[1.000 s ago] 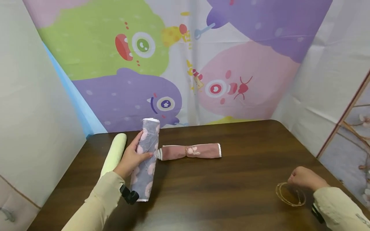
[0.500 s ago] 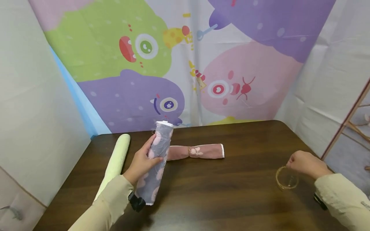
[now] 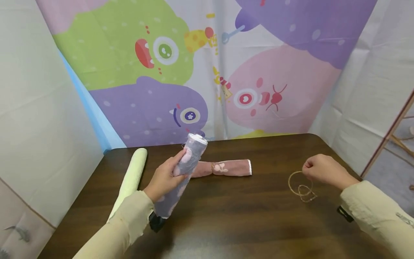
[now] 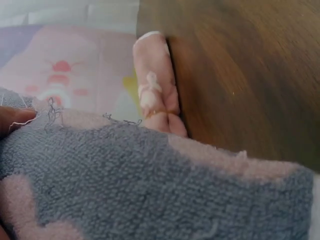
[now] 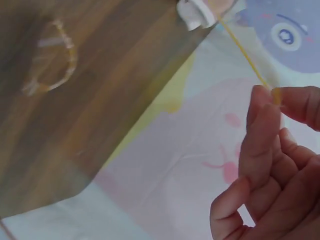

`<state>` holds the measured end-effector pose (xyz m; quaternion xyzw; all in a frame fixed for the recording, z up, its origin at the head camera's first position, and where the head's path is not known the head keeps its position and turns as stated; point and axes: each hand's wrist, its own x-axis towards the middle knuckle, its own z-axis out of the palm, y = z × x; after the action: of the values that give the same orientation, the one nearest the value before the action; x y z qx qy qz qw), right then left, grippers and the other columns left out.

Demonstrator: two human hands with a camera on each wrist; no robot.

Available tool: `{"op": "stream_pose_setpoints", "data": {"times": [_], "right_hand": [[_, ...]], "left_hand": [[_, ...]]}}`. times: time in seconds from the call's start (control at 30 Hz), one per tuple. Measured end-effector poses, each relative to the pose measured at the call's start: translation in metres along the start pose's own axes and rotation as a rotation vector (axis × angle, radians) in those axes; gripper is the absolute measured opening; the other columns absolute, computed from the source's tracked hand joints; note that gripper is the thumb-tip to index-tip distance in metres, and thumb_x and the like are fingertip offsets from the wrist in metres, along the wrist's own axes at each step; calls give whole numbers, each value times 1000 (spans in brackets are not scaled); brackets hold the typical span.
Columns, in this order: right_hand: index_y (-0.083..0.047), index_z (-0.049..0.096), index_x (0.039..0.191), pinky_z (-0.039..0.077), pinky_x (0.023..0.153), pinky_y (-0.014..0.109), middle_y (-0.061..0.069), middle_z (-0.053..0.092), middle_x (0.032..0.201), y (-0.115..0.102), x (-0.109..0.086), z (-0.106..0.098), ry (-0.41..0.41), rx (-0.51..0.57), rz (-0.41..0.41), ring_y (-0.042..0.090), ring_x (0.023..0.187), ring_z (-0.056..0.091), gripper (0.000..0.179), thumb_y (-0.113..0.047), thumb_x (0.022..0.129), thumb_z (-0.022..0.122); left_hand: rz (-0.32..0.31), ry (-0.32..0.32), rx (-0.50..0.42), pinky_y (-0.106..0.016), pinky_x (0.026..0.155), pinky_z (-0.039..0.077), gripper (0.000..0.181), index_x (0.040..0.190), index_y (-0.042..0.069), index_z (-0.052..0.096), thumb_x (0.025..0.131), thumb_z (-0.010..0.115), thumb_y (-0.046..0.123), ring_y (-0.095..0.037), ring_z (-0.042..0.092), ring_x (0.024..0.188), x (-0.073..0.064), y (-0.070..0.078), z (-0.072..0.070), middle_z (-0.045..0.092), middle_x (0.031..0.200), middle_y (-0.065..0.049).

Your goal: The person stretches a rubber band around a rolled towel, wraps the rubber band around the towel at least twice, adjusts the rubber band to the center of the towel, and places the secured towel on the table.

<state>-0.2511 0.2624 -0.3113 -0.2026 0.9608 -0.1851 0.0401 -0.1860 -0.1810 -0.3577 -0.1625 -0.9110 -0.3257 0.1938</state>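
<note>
My left hand (image 3: 166, 178) grips a rolled grey towel (image 3: 191, 158) with pink patches, held tilted above the table; loose threads hang from it. In the left wrist view the grey towel (image 4: 150, 185) fills the lower half. My right hand (image 3: 326, 171) pinches a thin tan string (image 3: 295, 187) that dangles in a loop at the right. The right wrist view shows thumb and fingertips pressed together on the string (image 5: 245, 55). Behind the grey towel lies a rolled pink towel (image 3: 234, 168), tied round its middle; its left end is hidden.
A rolled pale-green towel (image 3: 130, 176) lies at the left side of the dark wooden table (image 3: 245, 219). A cartoon-printed curtain (image 3: 161, 108) hangs behind the table's far edge, with pale cloth walls at both sides.
My left hand has moved right and tilted the grey towel further, its top now over the pink towel's left part. The right hand has risen and moved left with the string, whose loop has twisted.
</note>
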Motion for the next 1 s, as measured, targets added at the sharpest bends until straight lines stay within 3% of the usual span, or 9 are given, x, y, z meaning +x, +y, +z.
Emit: {"op": "stream_pose_setpoints", "data": {"times": [0.1, 0.2, 0.63, 1.0], "right_hand": [[-13, 60, 66, 38, 54, 30, -7, 51, 56, -17, 7, -2, 7, 31, -24, 11, 54, 47, 16, -8, 78, 51], [-11, 63, 68, 41, 55, 30, -8, 53, 55, -34, 14, -2, 10, 40, -39, 10, 53, 50, 16, -8, 80, 52], [-10, 65, 67, 42, 55, 32, -5, 56, 60, -91, 27, 7, 111, -27, -114, 13, 57, 48, 17, -5, 81, 56], [-7, 70, 70, 46, 64, 36, -2, 63, 65, -121, 39, -2, 143, -16, -176, 16, 62, 52, 14, -4, 80, 60]], "left_hand": [[94, 7, 42, -48, 77, 51, 78, 142, 4, 43, 72, 79, 0, -32, 61, 94, 1, 4, 3, 61, 109, -18], [131, 5, 54, -46, 73, 51, 77, 141, 4, 45, 72, 80, 0, -28, 61, 87, 2, 9, 4, 61, 102, -16], [49, -112, -143, -52, 84, 50, 80, 144, 4, 41, 72, 78, -3, -38, 59, 106, 3, 40, 13, 56, 128, -24], [112, -156, -148, -50, 91, 47, 79, 143, 4, 42, 72, 78, -2, -35, 55, 113, 0, 44, 21, 55, 132, -19]]}}
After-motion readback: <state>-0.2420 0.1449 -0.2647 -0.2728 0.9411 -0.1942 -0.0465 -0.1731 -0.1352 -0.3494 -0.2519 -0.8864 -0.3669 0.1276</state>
